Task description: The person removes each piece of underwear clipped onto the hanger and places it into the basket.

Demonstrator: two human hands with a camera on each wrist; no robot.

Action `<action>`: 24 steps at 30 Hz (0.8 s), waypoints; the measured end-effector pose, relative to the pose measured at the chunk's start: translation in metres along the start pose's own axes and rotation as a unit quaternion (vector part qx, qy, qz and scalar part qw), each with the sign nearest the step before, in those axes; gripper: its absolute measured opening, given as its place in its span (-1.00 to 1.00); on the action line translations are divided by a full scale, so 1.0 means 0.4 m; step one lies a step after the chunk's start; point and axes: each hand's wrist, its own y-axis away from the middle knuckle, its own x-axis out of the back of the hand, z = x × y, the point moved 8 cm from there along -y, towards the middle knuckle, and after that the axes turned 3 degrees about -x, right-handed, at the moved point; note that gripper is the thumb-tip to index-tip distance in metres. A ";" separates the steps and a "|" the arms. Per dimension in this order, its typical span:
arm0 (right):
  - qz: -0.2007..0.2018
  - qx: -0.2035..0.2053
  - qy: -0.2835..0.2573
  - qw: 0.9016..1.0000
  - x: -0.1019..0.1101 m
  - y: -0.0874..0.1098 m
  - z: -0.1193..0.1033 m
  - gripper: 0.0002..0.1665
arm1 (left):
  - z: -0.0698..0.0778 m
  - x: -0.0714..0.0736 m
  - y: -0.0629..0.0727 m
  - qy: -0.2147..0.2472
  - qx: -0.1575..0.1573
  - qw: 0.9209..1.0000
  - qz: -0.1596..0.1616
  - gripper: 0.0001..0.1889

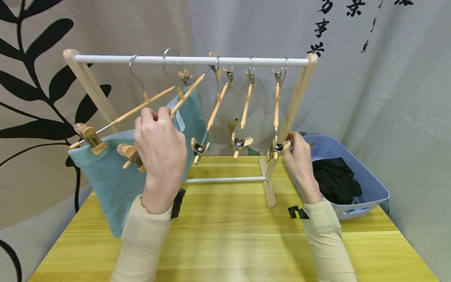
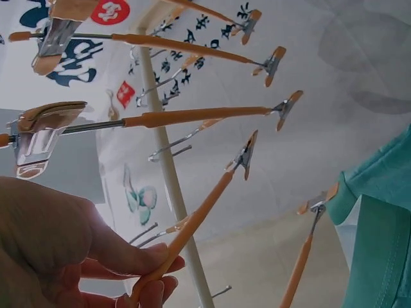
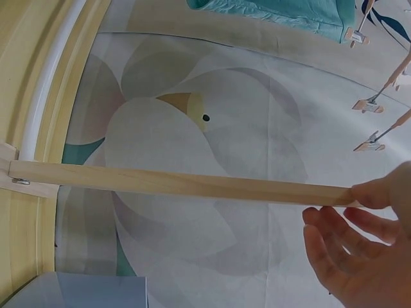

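My left hand (image 1: 160, 145) pinches the wooden bar of a clip hanger (image 1: 190, 93) between thumb and fingers; in the left wrist view both clips near that bar (image 2: 192, 224) show no cloth. Left of it, a teal cloth piece (image 1: 105, 184) hangs from the clips of another hanger (image 1: 144, 103). At the right end, my right hand (image 1: 299, 160) grips the wooden side post (image 1: 298, 90) of the rack, thumb on one side and fingers on the other, as the right wrist view shows along the post (image 3: 180, 181).
Several bare clip hangers (image 1: 245, 105) hang on the white rail (image 1: 260, 61) between my hands. A blue basket (image 1: 373, 188) with black cloth (image 1: 336, 180) stands right of the rack on the wooden table (image 1: 225, 243). A printed curtain (image 1: 253, 27) hangs behind.
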 end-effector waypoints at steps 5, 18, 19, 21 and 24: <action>-0.003 -0.004 0.000 1.000 -0.001 0.001 0.001 -0.69 | 0.003 -0.021 -0.016 -0.014 0.005 1.000 -0.024 -0.77; -0.008 -0.013 -0.011 1.000 -0.009 0.003 0.012 -0.70 | 0.028 -0.049 -0.024 -0.087 -0.026 0.996 0.013 -0.79; -0.009 -0.013 -0.011 1.000 -0.010 0.003 0.013 -0.70 | 0.030 -0.050 -0.022 -0.093 -0.030 0.995 0.017 -0.80; -0.012 -0.011 -0.011 1.000 -0.012 0.003 0.014 -0.69 | 0.033 -0.052 -0.019 -0.104 -0.038 0.993 0.029 -0.80; -0.015 -0.012 -0.010 1.000 -0.013 0.003 0.015 -0.68 | 0.036 -0.054 -0.014 -0.115 -0.043 0.992 0.040 -0.81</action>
